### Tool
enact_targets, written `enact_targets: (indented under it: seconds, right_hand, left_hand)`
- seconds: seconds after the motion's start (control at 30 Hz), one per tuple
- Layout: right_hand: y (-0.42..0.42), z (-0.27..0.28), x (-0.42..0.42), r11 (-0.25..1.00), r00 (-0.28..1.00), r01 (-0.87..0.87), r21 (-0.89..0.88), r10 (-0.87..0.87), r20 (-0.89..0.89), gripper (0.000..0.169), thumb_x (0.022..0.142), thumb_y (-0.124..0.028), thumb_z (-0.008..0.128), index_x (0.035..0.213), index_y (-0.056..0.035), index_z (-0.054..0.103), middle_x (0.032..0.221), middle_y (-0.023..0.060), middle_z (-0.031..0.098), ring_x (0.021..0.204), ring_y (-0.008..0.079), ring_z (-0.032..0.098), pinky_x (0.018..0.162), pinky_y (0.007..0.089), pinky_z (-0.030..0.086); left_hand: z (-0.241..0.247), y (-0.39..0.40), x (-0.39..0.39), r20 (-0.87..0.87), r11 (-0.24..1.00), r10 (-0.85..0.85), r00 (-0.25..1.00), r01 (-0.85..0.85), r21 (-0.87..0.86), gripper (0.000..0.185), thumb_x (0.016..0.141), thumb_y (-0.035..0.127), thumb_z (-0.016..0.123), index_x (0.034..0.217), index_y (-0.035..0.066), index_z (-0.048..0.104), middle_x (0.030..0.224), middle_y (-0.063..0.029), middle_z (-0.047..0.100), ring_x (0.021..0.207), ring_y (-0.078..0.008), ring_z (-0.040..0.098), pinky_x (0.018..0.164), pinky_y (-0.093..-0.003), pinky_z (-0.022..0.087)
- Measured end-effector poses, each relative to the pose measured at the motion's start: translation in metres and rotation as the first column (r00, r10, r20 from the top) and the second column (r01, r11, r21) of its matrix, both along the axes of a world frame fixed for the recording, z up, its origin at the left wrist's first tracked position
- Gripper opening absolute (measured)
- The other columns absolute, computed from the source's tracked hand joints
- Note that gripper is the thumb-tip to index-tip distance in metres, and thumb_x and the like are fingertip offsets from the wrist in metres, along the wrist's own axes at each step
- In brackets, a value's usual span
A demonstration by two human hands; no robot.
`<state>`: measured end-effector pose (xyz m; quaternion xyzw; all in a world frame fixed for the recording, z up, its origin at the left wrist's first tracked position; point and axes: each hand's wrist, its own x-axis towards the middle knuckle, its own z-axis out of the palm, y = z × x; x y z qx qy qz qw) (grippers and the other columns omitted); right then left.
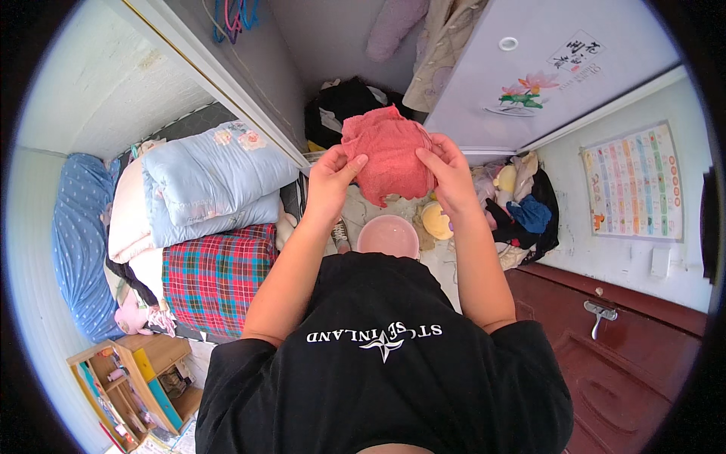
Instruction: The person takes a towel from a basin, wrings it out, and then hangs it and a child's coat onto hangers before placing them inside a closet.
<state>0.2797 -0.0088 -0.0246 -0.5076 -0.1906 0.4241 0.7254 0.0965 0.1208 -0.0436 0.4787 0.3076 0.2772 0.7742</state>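
Note:
A crumpled red terry cloth point(388, 159) is held up in front of me between both hands. My left hand point(448, 170) pinches its right edge, with the thumb on the face of the cloth and the fingers behind. At the opposite edge my right hand point(337, 176) grips it in the same way. Below the cloth a pink plastic basin point(388, 232) stands on the floor, partly covered by my black shirt. A yellow round container point(435, 220) is beside the basin, partly hidden by my left forearm.
An open wardrobe holds dark clothes point(351, 108) ahead. Folded blue quilts point(210, 170) and a plaid blanket point(218, 278) lie on a bed at left. Clothes are piled point(524, 215) at right, near a red-brown door point(601, 363). A wooden shelf unit point(136, 386) stands at lower left.

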Motion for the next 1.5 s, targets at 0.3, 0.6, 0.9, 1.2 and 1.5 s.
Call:
enact_targets:
  seconds: [0.3, 0.6, 0.9, 1.2, 1.5]
  right_hand:
    - [-0.009, -0.003, -0.032, 0.968, 0.672, -0.020, -0.249, 0.198, 0.714, 0.024, 0.097, -0.009, 0.070, 0.121, -0.0028, 0.067, 0.110, 0.0072, 0.071, 0.088, 0.0127, 0.067, 0.077, 0.0312, 0.056]
    - [-0.022, -0.011, -0.029, 0.968, 0.969, -0.128, -0.217, 0.169, 0.182, 0.039, 0.098, -0.021, 0.075, 0.128, -0.0018, 0.059, 0.109, 0.0071, 0.067, 0.087, 0.0103, 0.064, 0.071, 0.0263, 0.054]
    - [-0.022, -0.009, -0.038, 0.985, 0.992, 0.089, -0.149, -0.075, 0.098, 0.030, 0.092, -0.021, 0.082, 0.107, -0.0017, 0.066, 0.089, 0.0026, 0.068, 0.078, 0.0085, 0.063, 0.067, 0.0248, 0.050]
    - [-0.035, -0.009, -0.017, 0.991, 0.998, -0.008, -0.135, 0.016, 0.064, 0.020, 0.095, -0.016, 0.078, 0.105, -0.0042, 0.066, 0.094, -0.0002, 0.066, 0.085, 0.0087, 0.063, 0.077, 0.0246, 0.051]
    - [-0.090, -0.014, 0.050, 0.824, 0.680, 0.147, -0.547, 0.318, 0.661, 0.022, 0.097, -0.018, 0.068, 0.109, -0.0023, 0.059, 0.088, 0.0150, 0.072, 0.079, 0.0267, 0.071, 0.073, 0.0376, 0.054]
  left_hand:
    - [0.001, -0.047, 0.025, 0.057, 0.984, -0.117, 0.992, 0.123, -0.128, 0.056, 0.105, 0.047, 0.061, 0.145, 0.008, 0.053, 0.137, -0.0071, 0.060, 0.119, -0.0175, 0.061, 0.095, -0.0382, 0.053]
    - [-0.002, -0.056, 0.022, 0.113, 0.970, 0.015, 0.993, 0.013, -0.242, 0.037, 0.112, 0.027, 0.053, 0.133, -0.001, 0.061, 0.124, -0.0062, 0.068, 0.112, -0.0135, 0.063, 0.099, -0.0300, 0.050]
    - [0.002, -0.066, 0.023, -0.246, 0.948, -0.276, 0.929, 0.305, 0.089, 0.036, 0.111, 0.025, 0.055, 0.132, -0.002, 0.066, 0.114, -0.0024, 0.070, 0.103, -0.0100, 0.063, 0.089, -0.0291, 0.052]
    - [-0.024, -0.073, 0.022, 0.000, 0.963, -0.156, 0.988, 0.152, -0.223, 0.039, 0.111, 0.031, 0.055, 0.128, -0.001, 0.068, 0.114, -0.0058, 0.072, 0.100, -0.0141, 0.067, 0.088, -0.0326, 0.054]
    - [-0.029, -0.029, -0.019, -0.232, 0.996, -0.019, 0.972, 0.039, 0.083, 0.044, 0.109, 0.035, 0.057, 0.119, -0.006, 0.070, 0.094, -0.0023, 0.072, 0.080, -0.0080, 0.064, 0.072, -0.0253, 0.053]
